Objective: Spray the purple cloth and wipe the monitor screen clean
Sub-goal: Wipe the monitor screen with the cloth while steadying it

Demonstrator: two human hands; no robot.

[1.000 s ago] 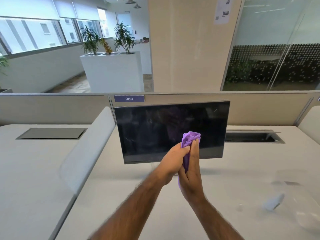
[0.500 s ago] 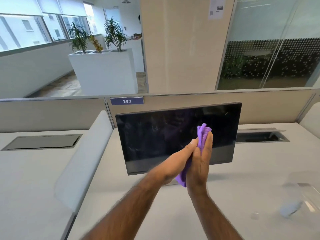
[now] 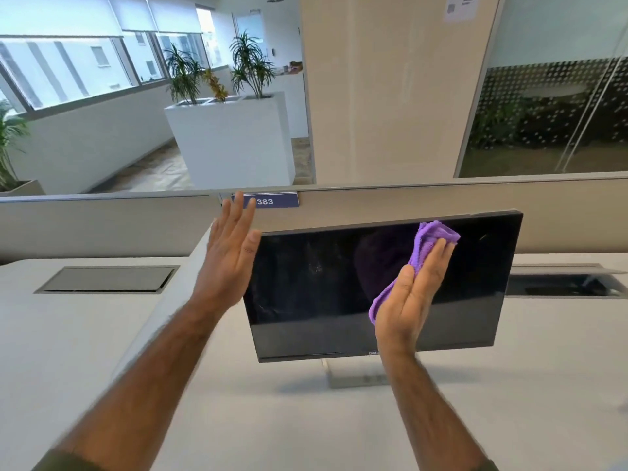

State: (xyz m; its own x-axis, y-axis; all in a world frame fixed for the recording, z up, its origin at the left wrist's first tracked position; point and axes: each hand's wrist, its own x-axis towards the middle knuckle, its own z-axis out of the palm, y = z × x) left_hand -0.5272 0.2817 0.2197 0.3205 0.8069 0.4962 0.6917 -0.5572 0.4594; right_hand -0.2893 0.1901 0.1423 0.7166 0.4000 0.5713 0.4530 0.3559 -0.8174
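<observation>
The right hand (image 3: 413, 294) pressed the purple cloth (image 3: 431, 237) flat against the monitor screen (image 3: 323, 283), palm and fingers spread over the bunched fabric, near the screen's upper right corner. The cloth's folds stuck out above the fingertips and below the heel of the hand. The left hand (image 3: 229, 256) was open and empty, fingers straight, at the monitor's upper left corner, apparently steadying the panel, though contact could not be confirmed. No spray bottle was in view, and whether the cloth was damp could not be told. Judging by this, spraying was probably over and wiping was at its beginning. Pale smears and specks showed across the middle and lower left of the dark glass, so most of the screen was left to clean. The monitor stood on its stand at the far edge of the white desk (image 3: 306, 430).
</observation>
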